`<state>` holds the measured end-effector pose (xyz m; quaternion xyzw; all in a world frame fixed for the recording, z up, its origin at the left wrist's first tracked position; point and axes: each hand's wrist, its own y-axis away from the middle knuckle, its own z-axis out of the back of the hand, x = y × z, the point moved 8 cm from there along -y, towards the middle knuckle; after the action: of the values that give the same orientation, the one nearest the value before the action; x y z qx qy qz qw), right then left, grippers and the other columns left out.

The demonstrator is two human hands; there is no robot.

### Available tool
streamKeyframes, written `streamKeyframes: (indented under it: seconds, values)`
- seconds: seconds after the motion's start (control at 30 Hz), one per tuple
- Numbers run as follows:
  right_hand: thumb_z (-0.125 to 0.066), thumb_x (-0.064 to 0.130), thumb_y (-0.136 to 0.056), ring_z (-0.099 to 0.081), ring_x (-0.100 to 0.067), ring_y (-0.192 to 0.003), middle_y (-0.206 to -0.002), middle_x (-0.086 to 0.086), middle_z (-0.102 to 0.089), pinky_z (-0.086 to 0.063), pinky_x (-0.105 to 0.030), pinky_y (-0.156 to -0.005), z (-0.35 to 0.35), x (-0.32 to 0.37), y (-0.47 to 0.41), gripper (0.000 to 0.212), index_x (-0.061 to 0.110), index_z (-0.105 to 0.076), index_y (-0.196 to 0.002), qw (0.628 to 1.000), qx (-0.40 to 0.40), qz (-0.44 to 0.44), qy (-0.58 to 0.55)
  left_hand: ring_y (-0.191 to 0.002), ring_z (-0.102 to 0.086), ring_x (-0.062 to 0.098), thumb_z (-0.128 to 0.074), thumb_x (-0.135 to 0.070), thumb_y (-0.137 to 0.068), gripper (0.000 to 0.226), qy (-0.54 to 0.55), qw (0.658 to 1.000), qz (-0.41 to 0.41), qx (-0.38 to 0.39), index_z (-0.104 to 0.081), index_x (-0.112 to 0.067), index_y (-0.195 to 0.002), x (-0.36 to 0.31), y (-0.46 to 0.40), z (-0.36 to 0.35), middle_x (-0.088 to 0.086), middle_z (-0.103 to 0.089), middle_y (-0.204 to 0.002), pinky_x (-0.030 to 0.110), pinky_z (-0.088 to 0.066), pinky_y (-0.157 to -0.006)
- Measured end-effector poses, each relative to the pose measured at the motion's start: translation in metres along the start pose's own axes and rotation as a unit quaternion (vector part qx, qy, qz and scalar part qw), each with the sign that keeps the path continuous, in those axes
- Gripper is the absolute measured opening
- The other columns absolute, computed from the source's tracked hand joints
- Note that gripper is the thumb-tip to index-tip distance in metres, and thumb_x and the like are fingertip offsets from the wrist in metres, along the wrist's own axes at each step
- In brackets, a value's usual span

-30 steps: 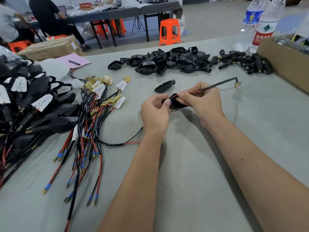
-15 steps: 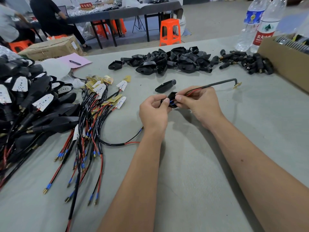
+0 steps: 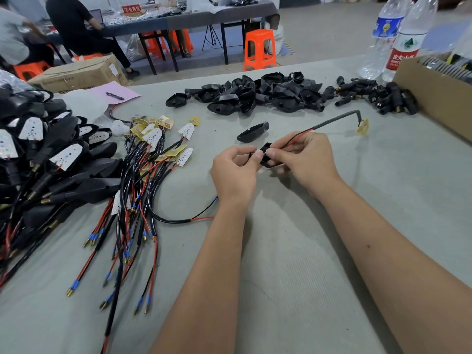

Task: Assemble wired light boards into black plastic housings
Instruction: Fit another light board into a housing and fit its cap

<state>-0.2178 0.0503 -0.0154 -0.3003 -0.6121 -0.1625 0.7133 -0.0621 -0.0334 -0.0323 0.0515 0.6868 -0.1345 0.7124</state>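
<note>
Mid-surface, I've got my left hand (image 3: 236, 172) gripping the black housing (image 3: 267, 159), right hand (image 3: 304, 159) pinching the wire ends (image 3: 293, 141) at its opening; threading step, I'd say; next, pull the light board (image 3: 362, 127) in.

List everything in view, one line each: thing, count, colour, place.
held housing: one, black, between both hands
held cable: one, red and black, running away to a gold board
lone housing: one, black, just beyond the hands
empty housings: a heap, black, far centre
connectors: a heap, black, far right
loose wired boards: many, white and gold, left of centre
finished units: a heap, black, far left
bottles: two, clear, far right
cardboard box: one, brown, right edge
left hand: pinches housing
right hand: pinches cable end
</note>
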Motion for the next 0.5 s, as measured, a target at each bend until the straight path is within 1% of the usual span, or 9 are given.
streamKeyframes:
  seconds: [0.07, 0.17, 0.23, 0.3, 0.37, 0.4, 0.43, 0.47, 0.5]
  values:
    - [-0.086, 0.003, -0.078, -0.074, -0.023, -0.061, -0.071, -0.009, -0.076, -0.059, -0.028, -0.06, 0.001, 0.001, -0.001, 0.015, 0.015, -0.076, -0.076, 1.0, -0.007, 0.006, 0.004, -0.075, -0.077, 0.02, -0.081, -0.01, -0.086, 0.006, 0.002, 1.0, -0.006, 0.005, -0.077, -0.013, -0.09, -0.001, 0.0, 0.0, 0.003, -0.078, -0.079, 0.045, -0.062, -0.085]
    - [-0.088, 0.009, -0.076, -0.07, -0.017, -0.058, -0.07, -0.006, -0.076, -0.058, -0.028, -0.061, 0.002, 0.001, -0.003, 0.014, 0.017, -0.077, -0.073, 0.999, -0.021, 0.009, 0.035, -0.074, -0.077, 0.019, -0.081, -0.009, -0.085, 0.005, -0.004, 1.0, -0.014, 0.02, -0.078, -0.014, -0.086, -0.002, 0.002, -0.004, 0.0, -0.078, -0.077, 0.045, -0.063, -0.084]
    - [-0.088, 0.012, -0.076, -0.073, -0.018, -0.063, -0.069, -0.004, -0.076, -0.059, -0.029, -0.065, 0.001, 0.001, -0.003, 0.013, 0.018, -0.077, -0.073, 0.998, -0.029, 0.01, 0.06, -0.074, -0.077, 0.019, -0.08, -0.008, -0.085, 0.008, -0.011, 1.0, -0.013, 0.016, -0.078, -0.016, -0.083, -0.001, 0.002, -0.004, -0.001, -0.078, -0.076, 0.044, -0.063, -0.084]
    - [-0.086, 0.013, -0.078, -0.075, -0.018, -0.069, -0.07, -0.003, -0.076, -0.058, -0.031, -0.07, -0.001, 0.001, -0.001, 0.011, 0.018, -0.078, -0.075, 0.997, -0.02, 0.008, 0.068, -0.078, -0.077, 0.022, -0.079, -0.005, -0.085, 0.008, 0.003, 1.0, 0.002, 0.002, -0.078, -0.013, -0.085, 0.003, 0.0, -0.002, 0.003, -0.078, -0.079, 0.044, -0.062, -0.086]
    - [-0.082, 0.013, -0.084, -0.074, -0.023, -0.073, -0.075, -0.007, -0.077, -0.056, -0.035, -0.072, -0.005, 0.001, 0.001, 0.006, 0.017, -0.079, -0.08, 0.998, 0.006, -0.002, 0.055, -0.081, -0.078, 0.024, -0.074, 0.0, -0.088, 0.007, 0.031, 0.999, 0.033, -0.01, -0.077, -0.007, -0.09, 0.008, -0.003, 0.001, 0.01, -0.078, -0.084, 0.043, -0.062, -0.088]
    - [-0.079, 0.013, -0.087, -0.073, -0.03, -0.075, -0.079, -0.01, -0.078, -0.055, -0.039, -0.073, -0.007, 0.0, 0.001, 0.003, 0.015, -0.079, -0.084, 0.999, 0.019, -0.008, 0.047, -0.082, -0.078, 0.025, -0.072, 0.002, -0.089, 0.008, 0.046, 0.998, 0.046, -0.012, -0.077, -0.004, -0.092, 0.01, -0.004, 0.001, 0.013, -0.078, -0.086, 0.041, -0.063, -0.088]
    - [-0.077, 0.012, -0.089, -0.071, -0.035, -0.075, -0.081, -0.012, -0.078, -0.055, -0.04, -0.072, -0.008, 0.0, 0.001, 0.002, 0.013, -0.079, -0.088, 0.999, 0.027, -0.012, 0.043, -0.082, -0.078, 0.025, -0.071, 0.004, -0.089, 0.009, 0.059, 0.997, 0.056, -0.012, -0.076, -0.002, -0.095, 0.012, -0.005, 0.002, 0.016, -0.077, -0.087, 0.04, -0.063, -0.087]
    - [-0.076, 0.011, -0.09, -0.069, -0.033, -0.07, -0.08, -0.012, -0.078, -0.054, -0.036, -0.07, -0.008, 0.001, 0.0, 0.003, 0.013, -0.078, -0.089, 0.998, 0.027, -0.012, 0.046, -0.081, -0.078, 0.024, -0.071, 0.005, -0.089, 0.009, 0.071, 0.995, 0.062, -0.013, -0.075, 0.0, -0.096, 0.012, -0.005, 0.002, 0.016, -0.077, -0.088, 0.039, -0.063, -0.086]
    - [-0.075, 0.01, -0.09, -0.066, -0.023, -0.063, -0.075, -0.008, -0.077, -0.052, -0.028, -0.066, -0.007, 0.001, 0.0, 0.005, 0.014, -0.077, -0.089, 0.998, 0.018, -0.01, 0.054, -0.079, -0.078, 0.024, -0.072, 0.006, -0.089, 0.009, 0.082, 0.994, 0.065, -0.014, -0.073, 0.0, -0.096, 0.012, -0.004, 0.003, 0.016, -0.076, -0.087, 0.038, -0.063, -0.085]
